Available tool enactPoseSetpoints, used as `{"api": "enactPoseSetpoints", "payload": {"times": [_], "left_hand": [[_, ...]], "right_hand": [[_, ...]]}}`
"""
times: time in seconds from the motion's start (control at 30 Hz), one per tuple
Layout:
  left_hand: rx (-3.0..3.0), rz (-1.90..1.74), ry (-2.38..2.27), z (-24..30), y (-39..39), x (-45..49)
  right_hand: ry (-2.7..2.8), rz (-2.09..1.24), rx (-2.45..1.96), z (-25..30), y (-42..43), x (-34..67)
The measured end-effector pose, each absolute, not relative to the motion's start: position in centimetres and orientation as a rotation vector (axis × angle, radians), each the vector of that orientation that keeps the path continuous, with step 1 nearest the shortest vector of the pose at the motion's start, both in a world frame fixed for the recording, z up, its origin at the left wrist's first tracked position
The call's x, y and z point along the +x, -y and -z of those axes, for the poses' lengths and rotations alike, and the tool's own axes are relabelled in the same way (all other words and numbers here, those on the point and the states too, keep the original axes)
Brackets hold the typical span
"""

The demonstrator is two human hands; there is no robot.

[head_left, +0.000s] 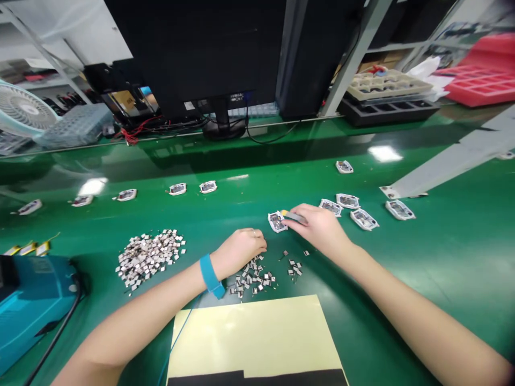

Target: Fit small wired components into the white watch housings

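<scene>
My right hand (319, 227) pinches a flat grey piece (296, 217) with a yellow end, whose kind I cannot make out. Its fingertips meet the right edge of a white watch case (276, 221) with electronics inside, lying on the green table. Lower left of that case, my left hand (240, 249) has its fingers curled together at the top of a loose heap of small silver parts (254, 279) with dark leads. Whatever its fingertips hold is hidden. A smaller cluster of the same parts (295, 269) lies between my hands. A blue band (211, 276) circles my left wrist.
Further watch cases (364, 219) lie right and along the back (177, 188). A larger heap of silver parts (148, 256) is left, near a teal machine (36, 305). A yellow sheet (257, 332) lies in front. A white post (450, 153) and a monitor (201, 48) stand behind.
</scene>
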State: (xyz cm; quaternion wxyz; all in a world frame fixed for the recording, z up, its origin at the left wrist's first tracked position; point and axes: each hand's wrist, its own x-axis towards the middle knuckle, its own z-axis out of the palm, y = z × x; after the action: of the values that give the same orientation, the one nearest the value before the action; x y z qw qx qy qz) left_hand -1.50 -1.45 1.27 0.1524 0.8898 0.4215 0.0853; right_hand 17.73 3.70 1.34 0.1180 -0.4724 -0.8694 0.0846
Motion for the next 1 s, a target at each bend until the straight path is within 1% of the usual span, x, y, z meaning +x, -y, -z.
{"api": "enactPoseSetpoints", "payload": {"times": [0.13,0.27,0.37,0.57,0.7,0.83,1.0], "left_hand": [[2.526,-0.295,-1.36,-1.0,1.4,-2.3],[2.545,-0.332,-1.431,-0.6,1.2,-3.2],[2.592,-0.37,-1.428,-0.5,1.3,-3.3],[2.675,-0.443,-1.343,-1.0,2.2,-2.3],[2.736,-0.518,-1.244,-0.6,2.1,-1.9],[2.762,-0.456,-1.097,-0.2,1.0,-2.1],[2.661,-0.384,-0.946,-0.4,0.1,-3.1]], "right_hand": [[2.524,-0.289,-1.374,-1.4,-4.1,18.8],[2.606,-0.385,-1.312,-0.5,-4.9,17.7],[2.644,-0.385,-1.4,-0.3,-4.7,16.5],[2.611,-0.353,-1.662,-1.7,-3.0,14.5],[2.627,-0.52,-1.663,-2.2,-3.6,14.1],[2.645,-0.671,-1.636,-2.3,-5.0,14.6],[2.647,-0.604,-1.673,-2.5,-4.3,17.1]]}}
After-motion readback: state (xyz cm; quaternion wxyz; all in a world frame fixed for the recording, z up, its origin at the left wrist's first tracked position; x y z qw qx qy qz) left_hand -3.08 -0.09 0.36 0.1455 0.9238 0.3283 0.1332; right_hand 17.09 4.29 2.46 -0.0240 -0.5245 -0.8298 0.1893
